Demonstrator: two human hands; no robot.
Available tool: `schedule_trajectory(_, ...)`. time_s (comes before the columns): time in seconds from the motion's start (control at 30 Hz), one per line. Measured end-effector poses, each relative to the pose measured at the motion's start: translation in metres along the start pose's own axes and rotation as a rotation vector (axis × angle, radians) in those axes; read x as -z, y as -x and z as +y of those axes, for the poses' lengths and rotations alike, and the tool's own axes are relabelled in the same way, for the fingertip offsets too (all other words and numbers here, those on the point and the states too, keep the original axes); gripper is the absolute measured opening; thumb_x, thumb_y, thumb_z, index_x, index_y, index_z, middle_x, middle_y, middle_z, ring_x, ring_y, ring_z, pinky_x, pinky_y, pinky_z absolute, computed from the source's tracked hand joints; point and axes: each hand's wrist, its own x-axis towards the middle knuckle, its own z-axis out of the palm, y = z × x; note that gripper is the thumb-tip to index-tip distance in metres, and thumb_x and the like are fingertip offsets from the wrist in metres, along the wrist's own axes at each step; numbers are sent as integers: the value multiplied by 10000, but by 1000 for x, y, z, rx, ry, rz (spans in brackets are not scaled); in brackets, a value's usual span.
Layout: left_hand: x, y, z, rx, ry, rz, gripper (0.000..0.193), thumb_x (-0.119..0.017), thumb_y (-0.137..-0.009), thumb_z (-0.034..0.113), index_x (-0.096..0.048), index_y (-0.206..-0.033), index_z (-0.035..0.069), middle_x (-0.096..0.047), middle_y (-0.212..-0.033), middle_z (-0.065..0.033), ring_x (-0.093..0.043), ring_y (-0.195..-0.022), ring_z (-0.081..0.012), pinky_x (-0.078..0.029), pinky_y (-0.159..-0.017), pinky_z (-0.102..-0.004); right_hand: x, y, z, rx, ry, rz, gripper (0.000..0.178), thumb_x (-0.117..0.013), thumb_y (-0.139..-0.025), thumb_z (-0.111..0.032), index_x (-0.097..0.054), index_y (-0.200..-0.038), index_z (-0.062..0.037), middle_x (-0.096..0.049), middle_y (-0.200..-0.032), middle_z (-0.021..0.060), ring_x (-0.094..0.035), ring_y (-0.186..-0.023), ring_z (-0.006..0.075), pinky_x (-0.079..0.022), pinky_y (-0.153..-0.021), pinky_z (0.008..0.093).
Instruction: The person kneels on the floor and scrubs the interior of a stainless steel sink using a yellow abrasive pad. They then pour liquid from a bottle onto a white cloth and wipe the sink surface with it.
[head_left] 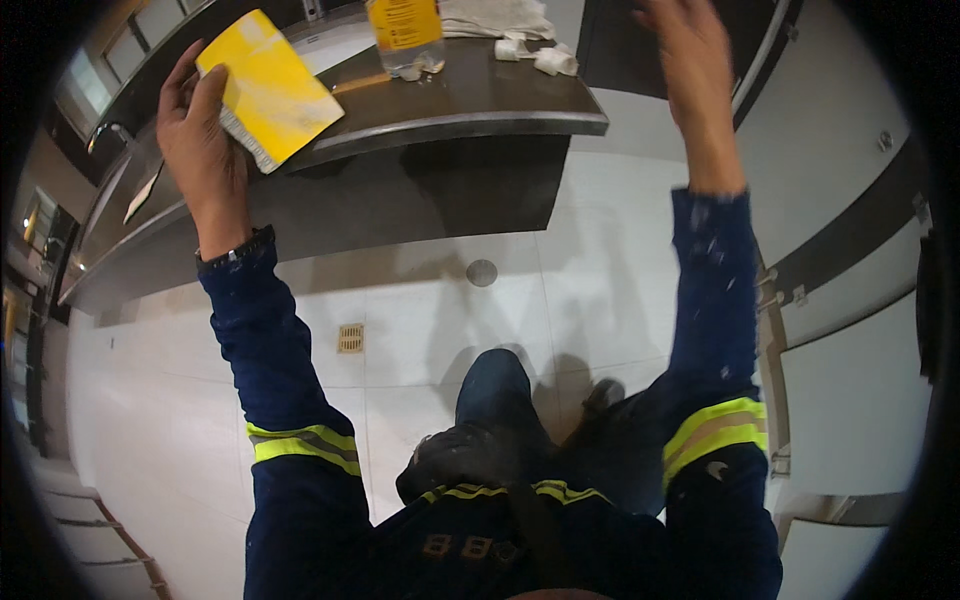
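Head view, left hand: the left hand [203, 140] is gripping a yellow sponge [268, 88], fingers curling over its edge, just above the dark counter [480, 95].
Head view, right hand: the right hand [690, 70] is reaching upward; its fingertips are cropped, grip impossible to tell.
Head view, counter: a yellow-labelled bottle [405, 35] is standing beside white rags [540, 55].

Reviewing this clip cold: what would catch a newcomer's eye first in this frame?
First, the bright yellow sponge block gripped in the raised left hand, over the edge of the dark countertop at upper left. Next, the right hand, lifted open and empty at upper right. Behind, a clear bottle with a yellow label stands on the counter beside crumpled white cloths.
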Motion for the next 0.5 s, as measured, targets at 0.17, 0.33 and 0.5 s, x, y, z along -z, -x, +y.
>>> schedule_trajectory(0.17, 3, 16, 24, -67, 111, 0, 398, -599, -921, 38, -501, -1304, -10, -631, -1161, -162, -673, -1017, -241, -575, -888, -332, 3, 207, -16, -32, -95, -31, 332, -491, -1024, -283, -582, -1119, 21, -633, -1054, 138, -582, -918, 200, -465, -818, 334)
schedule_trajectory(0.33, -27, 152, 65, 31, -185, -212, 513, -722, -798, 125, -532, -1268, 45, -592, -1161, -111, -593, -1108, -229, -462, -1010, -371, -24, 258, -65, -511, -871, -315, 1089, -817, -715, -549, -268, -1511, -49, -406, -1453, 186, -465, -1297, 288, -424, -1010, 421)
schedule_trajectory(0.5, -71, 221, 58, 325, -22, -631, 534, -803, -734, 44, -585, -1222, 48, -644, -1162, -116, -620, -1076, -242, -466, -973, -372, 11, 242, -86, -879, -827, -720, 757, -628, -935, -334, -269, -1488, 38, -401, -1476, 213, -362, -1390, 306, -273, -1150, 400)
